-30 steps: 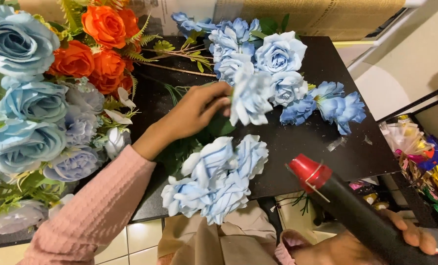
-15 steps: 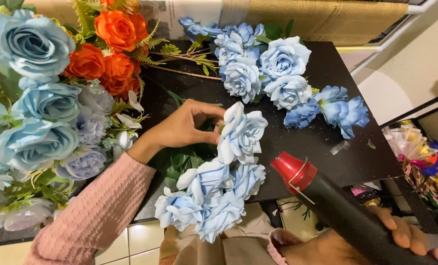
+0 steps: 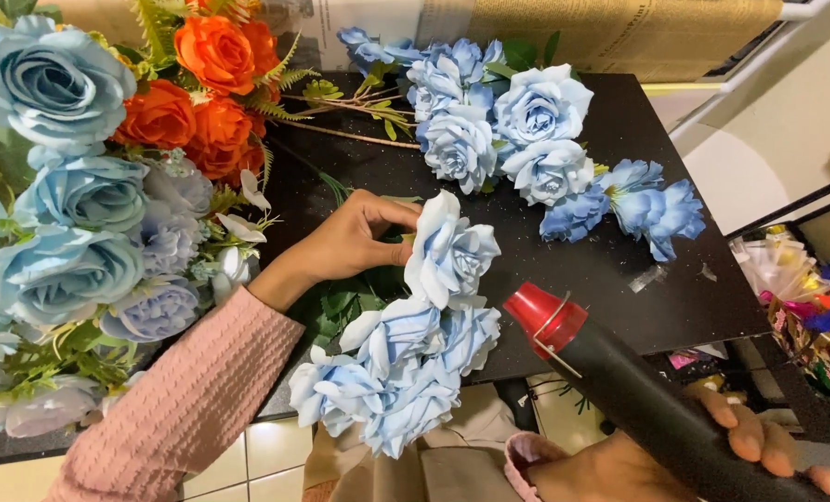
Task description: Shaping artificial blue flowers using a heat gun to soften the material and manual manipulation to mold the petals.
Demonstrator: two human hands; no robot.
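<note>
Head cam, looking down: left hand (image 3: pixel 355 244) is pinched shut on a pale blue fabric rose (image 3: pixel 449 251), holding it at the top of a small blue rose cluster (image 3: pixel 396 372) that hangs over the near edge of the black worktop (image 3: pixel 619 279). Right hand (image 3: pixel 712 446) is wrapped around a black heat gun (image 3: pixel 638 400) with a red nozzle, aimed at that cluster from just beside it. So I'd say a handful of blooms are joined and this one's mid-fitting. Plenty left: a loose blue rose bunch (image 3: pixel 517 139) lies at the back, orange roses (image 3: pixel 206 93) and a big mixed bouquet (image 3: pixel 71 232) sit left, untouched.
</note>
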